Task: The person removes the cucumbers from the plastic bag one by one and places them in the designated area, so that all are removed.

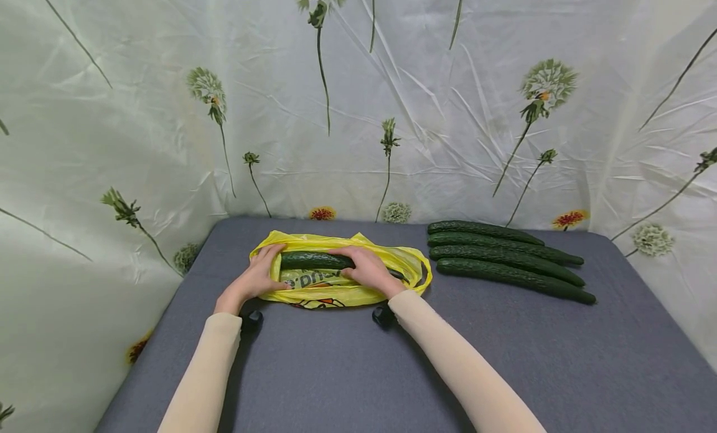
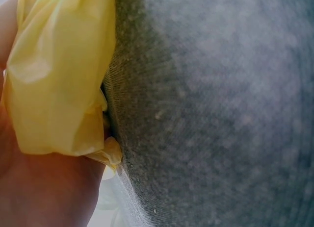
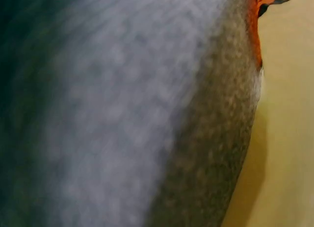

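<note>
A yellow plastic bag (image 1: pixel 358 294) with printed lettering lies on its side on the grey cloth. A long dark green cucumber (image 1: pixel 310 260) rests in its opening. My left hand (image 1: pixel 254 279) grips the bag's left end, thumb at the lower edge and fingers at the upper. From above, my right hand (image 1: pixel 370 270) holds the cucumber right of its middle; part of the cucumber is hidden beneath that hand. In the left wrist view the bag's folded plastic (image 2: pixel 59 80) covers part of the hand. Only the bag's yellow side (image 3: pixel 289 129) shows in the right wrist view, not the fingers.
Several cucumbers (image 1: pixel 504 254) lie side by side at the back right of the grey-covered table (image 1: pixel 313 371). Behind and beside the table hangs a pale curtain (image 1: pixel 448 109) with dandelion prints. A dark wrist camera (image 1: pixel 383 316) sits below the right wrist.
</note>
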The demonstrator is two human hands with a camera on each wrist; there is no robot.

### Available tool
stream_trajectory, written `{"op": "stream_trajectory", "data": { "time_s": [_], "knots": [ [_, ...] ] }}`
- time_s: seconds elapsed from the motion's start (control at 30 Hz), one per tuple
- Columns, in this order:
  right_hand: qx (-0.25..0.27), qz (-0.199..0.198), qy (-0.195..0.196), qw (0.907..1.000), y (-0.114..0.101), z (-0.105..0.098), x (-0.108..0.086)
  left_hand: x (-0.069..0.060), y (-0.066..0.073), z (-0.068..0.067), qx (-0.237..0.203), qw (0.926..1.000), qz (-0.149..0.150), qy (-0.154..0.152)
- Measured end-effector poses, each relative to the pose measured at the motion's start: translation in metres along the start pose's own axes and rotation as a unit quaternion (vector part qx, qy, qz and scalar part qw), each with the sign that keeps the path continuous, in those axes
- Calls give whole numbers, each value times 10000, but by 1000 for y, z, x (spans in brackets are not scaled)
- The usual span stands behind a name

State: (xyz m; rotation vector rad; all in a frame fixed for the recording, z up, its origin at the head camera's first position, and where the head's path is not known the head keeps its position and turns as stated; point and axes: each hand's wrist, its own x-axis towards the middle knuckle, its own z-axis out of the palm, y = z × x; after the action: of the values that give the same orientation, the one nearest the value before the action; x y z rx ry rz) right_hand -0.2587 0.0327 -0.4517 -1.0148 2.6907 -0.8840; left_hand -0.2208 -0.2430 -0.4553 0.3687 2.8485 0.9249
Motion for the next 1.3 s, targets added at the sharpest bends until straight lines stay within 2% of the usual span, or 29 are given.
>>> {"op": "stream_trajectory", "data": {
  "time_s": [0.1,0.23,0.4,0.6,0.73,0.87,1.3],
  "knots": [
    [-16,26,0,10000,-2,0,1,0,0,-1,-34,10000,1,5],
    [234,191,61,9995,-3,2,1,-1,1,-1,-69,10000,-30,7],
    [524,276,339,9977,-4,3,-2,-1,0,2,-70,10000,-69,10],
    [449,336,671,9962,-6,2,-6,-1,-1,2,-82,9999,-92,-11],
    [207,324,814,9959,-8,-3,-9,-1,-1,1,-46,10000,-36,8],
    [78,266,889,9957,-8,-9,-13,-1,-1,0,-46,10000,5,16],
    [107,276,1034,9942,-3,-25,-22,-1,-4,0,-141,9999,-7,5]
  ]
}}
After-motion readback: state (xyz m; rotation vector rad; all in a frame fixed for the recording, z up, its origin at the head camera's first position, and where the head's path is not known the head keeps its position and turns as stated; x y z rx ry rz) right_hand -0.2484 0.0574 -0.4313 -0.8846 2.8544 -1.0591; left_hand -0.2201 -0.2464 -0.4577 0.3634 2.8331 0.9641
